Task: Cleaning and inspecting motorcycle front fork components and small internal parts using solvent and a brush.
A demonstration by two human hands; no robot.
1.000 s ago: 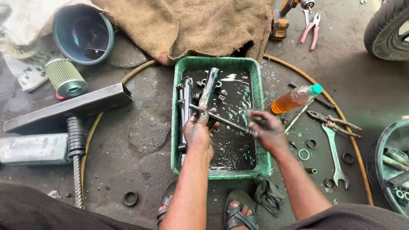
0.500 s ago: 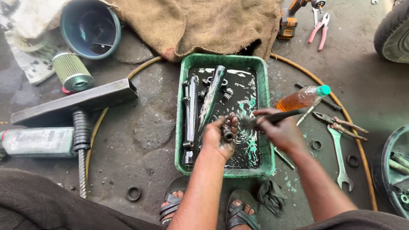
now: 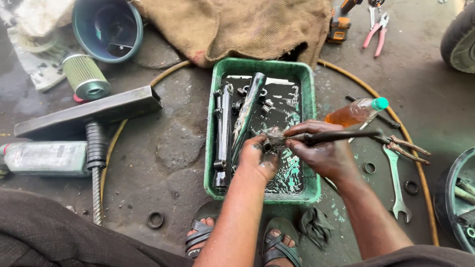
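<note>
A green plastic tray [image 3: 211, 143] of dark oily liquid lies on the floor in front of me. Two long metal tubes [image 3: 246, 116] and several small fittings lie in it. My left hand [image 3: 257, 158] grips a small round metal part [image 3: 267, 146] over the tray. My right hand [image 3: 324, 151] holds a dark-handled brush [image 3: 341, 135], whose bristle end touches that part. Both hands are black with grease.
A bottle of orange liquid [image 3: 354, 112], pliers [image 3: 403, 146], a spanner [image 3: 396, 183] and loose rings lie right of the tray. Left are a metal channel [image 3: 89, 116], a filter cylinder [image 3: 85, 76], a flat container [image 3: 47, 158] and a blue bucket [image 3: 106, 27]. Burlap sacking [image 3: 237, 24] lies behind.
My left hand left the long rod and picked up a small round part. My right hand took up the brush and brought its bristles onto the part.
</note>
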